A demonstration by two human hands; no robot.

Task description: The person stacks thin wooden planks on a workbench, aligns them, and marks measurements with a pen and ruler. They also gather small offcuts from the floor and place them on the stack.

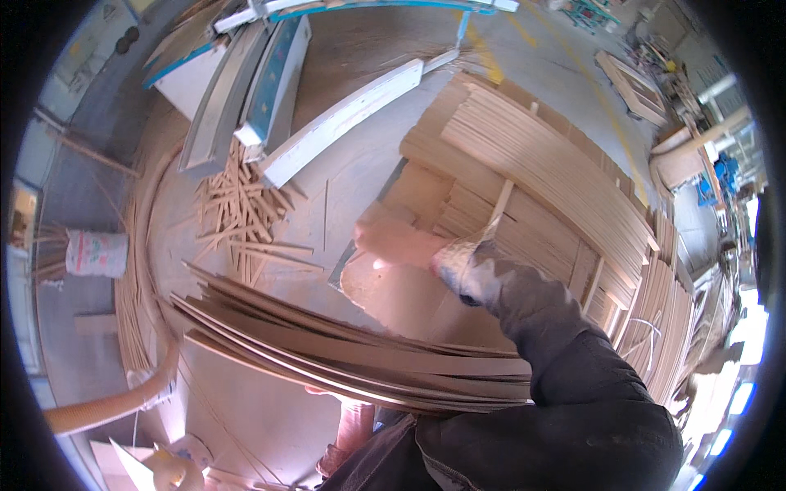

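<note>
A bundle of long, thin wood-like strips (pixel 368 356) stretches across in front of my body. My left hand (pixel 336 394) holds it from the near side, with most of its fingers hidden beneath the strips. Farther out, my right hand (pixel 396 239) is blurred over a brown sheet (pixel 405 294) with ragged edges, beside the stacked strips. Its finger position is unclear, and nothing distinct shows in it. A dark sleeve covers the right arm, with a pale, stained cuff at the wrist.
Layered strips (pixel 546 178) are stacked to the right, with thin spacer sticks between them. Ahead stands a machine with metal rails (pixel 227 104) and a white beam (pixel 344 123). Offcuts (pixel 242 215) lie piled on the floor. A ribbed hose (pixel 110 411) curves along the left.
</note>
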